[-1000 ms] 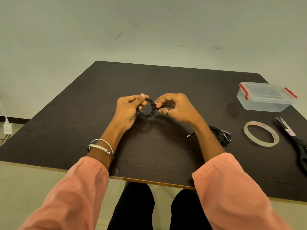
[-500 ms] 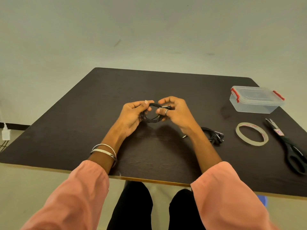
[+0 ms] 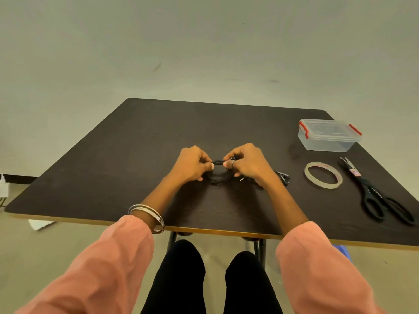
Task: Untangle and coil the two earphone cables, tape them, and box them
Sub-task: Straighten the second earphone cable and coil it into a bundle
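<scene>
A small black coil of earphone cable (image 3: 218, 176) sits between my two hands at the middle of the dark table (image 3: 127, 155). My left hand (image 3: 191, 164) pinches its left side and my right hand (image 3: 246, 163) pinches its right side, both low over the tabletop. The second black earphone cable (image 3: 282, 176) lies bunched just right of my right wrist, partly hidden by it. A roll of clear tape (image 3: 323, 175) lies flat further right. The clear plastic box (image 3: 328, 137) with red latches stands closed at the far right.
Black scissors (image 3: 381, 196) lie near the table's right edge, beside the tape. The table's near edge runs just above my knees. A white charger (image 3: 3, 189) hangs at the wall on the left, and a white paper scrap lies on the floor.
Both hands have lowered the coil toward the tabletop and turned it flatter. The camera view has tilted, so the table sits lower in the frame.
</scene>
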### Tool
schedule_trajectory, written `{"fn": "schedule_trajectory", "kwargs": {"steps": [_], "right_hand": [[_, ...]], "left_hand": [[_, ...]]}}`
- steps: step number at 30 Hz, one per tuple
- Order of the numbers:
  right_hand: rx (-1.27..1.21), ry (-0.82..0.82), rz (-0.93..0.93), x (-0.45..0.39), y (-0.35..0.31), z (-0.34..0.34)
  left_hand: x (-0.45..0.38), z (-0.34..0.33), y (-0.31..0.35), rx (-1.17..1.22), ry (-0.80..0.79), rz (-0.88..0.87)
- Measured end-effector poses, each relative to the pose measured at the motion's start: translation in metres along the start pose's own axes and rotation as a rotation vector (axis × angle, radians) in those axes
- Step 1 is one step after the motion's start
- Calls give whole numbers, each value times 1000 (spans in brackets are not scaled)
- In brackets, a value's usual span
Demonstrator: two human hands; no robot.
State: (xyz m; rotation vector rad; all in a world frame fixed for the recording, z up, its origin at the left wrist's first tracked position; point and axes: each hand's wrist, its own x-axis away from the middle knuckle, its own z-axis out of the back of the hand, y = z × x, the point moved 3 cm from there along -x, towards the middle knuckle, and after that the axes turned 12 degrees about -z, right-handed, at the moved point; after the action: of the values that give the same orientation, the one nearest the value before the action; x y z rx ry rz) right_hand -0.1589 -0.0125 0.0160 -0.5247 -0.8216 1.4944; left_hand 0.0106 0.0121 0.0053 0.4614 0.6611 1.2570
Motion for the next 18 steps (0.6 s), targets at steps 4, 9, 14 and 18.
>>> {"fn": "schedule_trajectory", "kwargs": {"steps": [4, 9, 14, 18], "right_hand": [[182, -13, 122, -1, -2, 1], [301, -72, 258, -4, 2, 4], [479, -122, 354, 2, 14, 7], [486, -113, 326, 4, 11, 11]], "left_hand": [[-1, -3, 2, -187, 30, -47], [1, -7, 2, -304, 48, -95], [7, -11, 0, -327, 126, -91], [9, -9, 0, -168, 223, -16]]}}
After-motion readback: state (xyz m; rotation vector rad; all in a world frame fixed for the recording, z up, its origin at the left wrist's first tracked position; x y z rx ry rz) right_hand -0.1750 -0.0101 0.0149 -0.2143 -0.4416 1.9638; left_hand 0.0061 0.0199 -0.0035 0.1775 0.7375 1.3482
